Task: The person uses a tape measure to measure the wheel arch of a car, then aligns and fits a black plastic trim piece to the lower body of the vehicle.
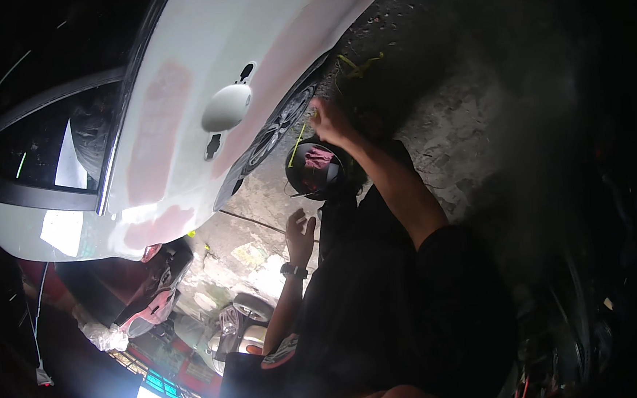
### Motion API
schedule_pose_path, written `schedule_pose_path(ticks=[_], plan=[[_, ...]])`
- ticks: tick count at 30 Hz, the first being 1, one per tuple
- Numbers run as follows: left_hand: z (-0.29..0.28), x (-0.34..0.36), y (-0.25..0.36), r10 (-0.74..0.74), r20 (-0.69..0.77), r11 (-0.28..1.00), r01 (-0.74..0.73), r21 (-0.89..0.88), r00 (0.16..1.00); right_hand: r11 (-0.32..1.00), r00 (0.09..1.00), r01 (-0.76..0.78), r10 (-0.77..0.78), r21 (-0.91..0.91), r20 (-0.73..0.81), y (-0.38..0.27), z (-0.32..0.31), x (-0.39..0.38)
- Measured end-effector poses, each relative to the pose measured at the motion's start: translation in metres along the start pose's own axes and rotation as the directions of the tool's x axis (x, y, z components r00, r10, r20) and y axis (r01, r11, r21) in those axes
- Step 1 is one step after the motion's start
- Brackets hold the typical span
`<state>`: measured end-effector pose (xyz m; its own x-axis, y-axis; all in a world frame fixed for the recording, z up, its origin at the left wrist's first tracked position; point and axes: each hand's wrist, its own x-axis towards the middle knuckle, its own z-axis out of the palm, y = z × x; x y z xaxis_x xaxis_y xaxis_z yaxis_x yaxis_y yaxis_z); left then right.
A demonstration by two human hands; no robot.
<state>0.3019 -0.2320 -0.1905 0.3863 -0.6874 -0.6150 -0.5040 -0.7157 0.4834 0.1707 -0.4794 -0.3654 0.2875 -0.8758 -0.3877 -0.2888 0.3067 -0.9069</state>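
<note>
My right hand [327,122] is raised beside the car wheel [281,128], its fingers curled in. What they hold is too small to make out. A thin yellow strip [297,142] runs just below those fingertips, along a black bucket [300,177] with pink cloth [318,159] in it. My left hand [299,237], watch on the wrist, hangs below the bucket, fingers loosely bent and apart, holding nothing visible. The white car body [148,41] has reddish patches and a door handle recess [225,106] beside my hands.
Concrete floor [467,131] runs under the car and to the right, with yellow scraps [358,69] near the wheel. At the lower left stand a red and black vehicle part [146,297] and a vehicle with small wheels [249,309]. Dark hoses or cables [573,315] lie at the lower right.
</note>
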Motion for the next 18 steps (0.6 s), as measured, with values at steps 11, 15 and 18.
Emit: schedule_pose_path(ticks=[11,15,18], plan=[[-0.013,0.032,0.080,0.251,0.092,0.968,-0.248,-0.038,0.964,0.811,0.817,-0.299,-0.055,0.503,0.574,-0.067,0.001,-0.115],[-0.013,0.027,0.071,-0.019,0.089,0.984,0.034,-0.175,0.996,0.646,0.815,-0.425,-0.032,0.634,0.579,-0.058,0.010,-0.110],[-0.018,0.028,0.051,-0.087,0.043,0.989,0.092,-0.114,0.995,0.734,0.819,-0.407,0.030,0.544,0.572,-0.071,0.005,-0.096]])
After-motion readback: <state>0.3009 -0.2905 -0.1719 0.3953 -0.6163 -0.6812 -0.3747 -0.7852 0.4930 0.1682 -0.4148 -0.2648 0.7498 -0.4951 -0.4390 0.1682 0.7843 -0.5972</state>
